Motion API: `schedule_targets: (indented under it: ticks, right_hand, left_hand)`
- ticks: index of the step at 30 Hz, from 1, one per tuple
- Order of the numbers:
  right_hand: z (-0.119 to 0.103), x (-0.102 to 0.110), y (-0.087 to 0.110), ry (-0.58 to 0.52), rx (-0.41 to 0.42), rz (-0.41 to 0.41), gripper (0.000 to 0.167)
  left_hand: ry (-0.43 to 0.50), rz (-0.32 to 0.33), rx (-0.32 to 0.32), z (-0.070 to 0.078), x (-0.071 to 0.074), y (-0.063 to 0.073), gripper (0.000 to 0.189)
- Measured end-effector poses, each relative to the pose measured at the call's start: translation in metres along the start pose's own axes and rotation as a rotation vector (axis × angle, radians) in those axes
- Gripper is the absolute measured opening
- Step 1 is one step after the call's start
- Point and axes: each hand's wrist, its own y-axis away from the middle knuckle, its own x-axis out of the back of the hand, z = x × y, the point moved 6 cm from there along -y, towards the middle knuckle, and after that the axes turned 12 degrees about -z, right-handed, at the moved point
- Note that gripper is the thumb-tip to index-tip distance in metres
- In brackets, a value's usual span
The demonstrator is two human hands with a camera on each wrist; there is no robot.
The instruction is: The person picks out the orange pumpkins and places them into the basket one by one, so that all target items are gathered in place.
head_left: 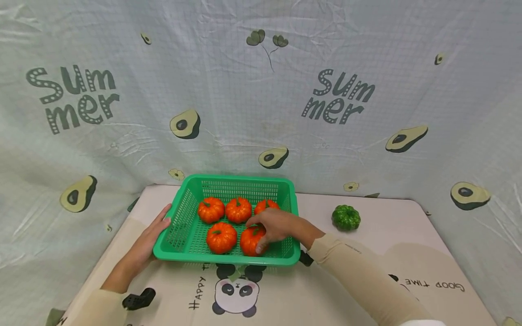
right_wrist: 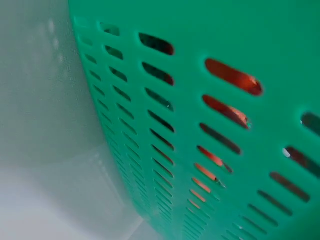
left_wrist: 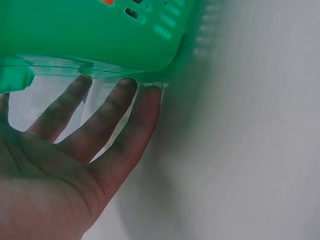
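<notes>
A green plastic basket (head_left: 228,259) holds several small orange pumpkins, among them two at the back (head_left: 210,210) and one at the front middle (head_left: 221,238). My right hand (head_left: 278,224) reaches over the basket's right side and grips the front right orange pumpkin (head_left: 247,241), thumb toward me and fingers behind. Another pumpkin (head_left: 267,205) behind it is partly hidden by that hand. On the basket's left side lies my left hand (head_left: 148,237); its fingers (left_wrist: 107,117) are extended against the basket's outside in the left wrist view. The basket wall (right_wrist: 170,115) hides my right hand in the right wrist view.
A green pumpkin (head_left: 345,218) sits on the table right of the basket. The pale table cover (head_left: 318,294) bears a panda print and lettering. A hanging sheet (head_left: 236,90) with avocado prints encloses the back and sides.
</notes>
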Motion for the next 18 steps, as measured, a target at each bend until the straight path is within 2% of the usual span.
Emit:
schedule_targets:
  ticks: [11,15,18]
  right_hand:
    - [0.004,0.011,0.01,-0.112,0.082,0.154,0.069]
    - [0.008,0.018,0.018,-0.207,0.073,0.213,0.067]
    - [0.013,0.026,0.026,-0.275,0.082,0.278,0.064]
  left_hand:
    - [-0.041,0.007,0.007,0.003,0.002,-0.002,0.072]
    - [-0.06,0.016,0.014,0.003,0.003,0.0,0.072]
    - [-0.118,0.036,0.038,0.005,0.006,0.002,0.073]
